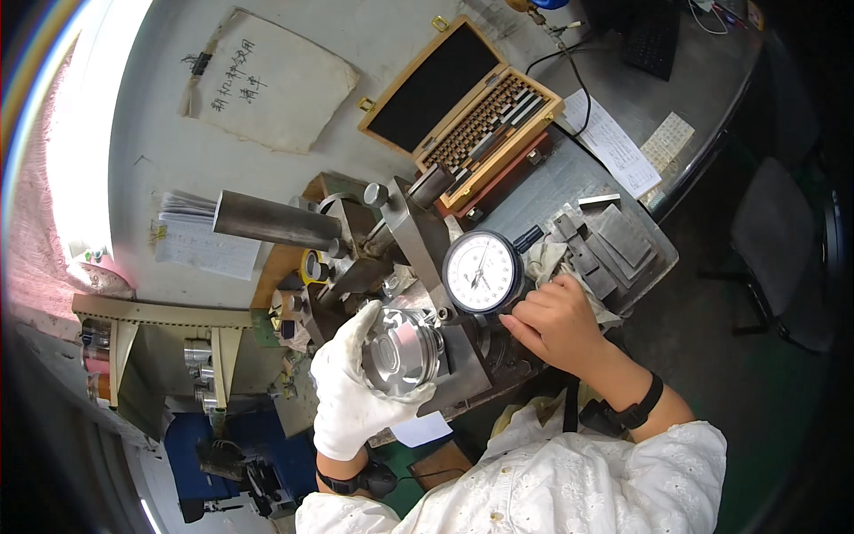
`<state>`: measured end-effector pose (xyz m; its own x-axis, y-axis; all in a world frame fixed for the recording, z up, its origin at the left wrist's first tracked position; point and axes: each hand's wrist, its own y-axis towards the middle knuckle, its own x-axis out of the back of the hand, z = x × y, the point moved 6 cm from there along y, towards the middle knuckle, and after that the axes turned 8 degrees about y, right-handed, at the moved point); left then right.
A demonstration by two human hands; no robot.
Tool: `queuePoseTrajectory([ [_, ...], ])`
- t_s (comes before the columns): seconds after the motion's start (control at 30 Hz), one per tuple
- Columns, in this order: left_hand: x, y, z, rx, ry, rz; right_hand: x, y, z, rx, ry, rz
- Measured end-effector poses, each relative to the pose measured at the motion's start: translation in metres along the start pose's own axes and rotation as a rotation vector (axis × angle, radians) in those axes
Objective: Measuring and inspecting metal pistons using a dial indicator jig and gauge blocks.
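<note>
Steel piston [400, 349] sits at the worktop's near edge, pressed against the gauge stand [418, 233] under the dial [482, 271]. Best held square and steady against the stop while the dial settles. Gloved left hand [349, 392] wraps it, fingers curled closed. Bare right hand [556, 322], loosely curled, holds nothing; its fingertips touch the dial's rim.

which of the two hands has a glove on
The left hand: it wears a white glove and cups the shiny metal piston. The right hand is bare, by the dial gauge.
</note>
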<state>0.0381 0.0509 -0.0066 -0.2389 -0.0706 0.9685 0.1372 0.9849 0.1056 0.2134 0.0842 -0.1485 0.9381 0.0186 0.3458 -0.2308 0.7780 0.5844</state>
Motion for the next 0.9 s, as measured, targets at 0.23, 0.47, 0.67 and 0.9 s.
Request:
queuePoseTrajectory([
  [0.23,-0.0004,-0.0004,0.0011,0.02,-0.007,0.003,0.0007,0.0011,0.0,-0.001,0.005,0.01],
  [0.47,-0.0012,0.0025,-0.0001,0.009,-0.009,0.0,0.0006,-0.0003,-0.0018,-0.022,0.021,-0.021],
  [0.67,-0.0012,0.0002,-0.0001,0.019,-0.024,-0.009,0.0005,-0.0009,-0.0008,-0.015,0.018,-0.031],
  [0.9,0.0012,0.0005,-0.001,-0.023,-0.034,-0.074,0.0016,-0.0028,0.0035,-0.009,0.005,-0.006],
])
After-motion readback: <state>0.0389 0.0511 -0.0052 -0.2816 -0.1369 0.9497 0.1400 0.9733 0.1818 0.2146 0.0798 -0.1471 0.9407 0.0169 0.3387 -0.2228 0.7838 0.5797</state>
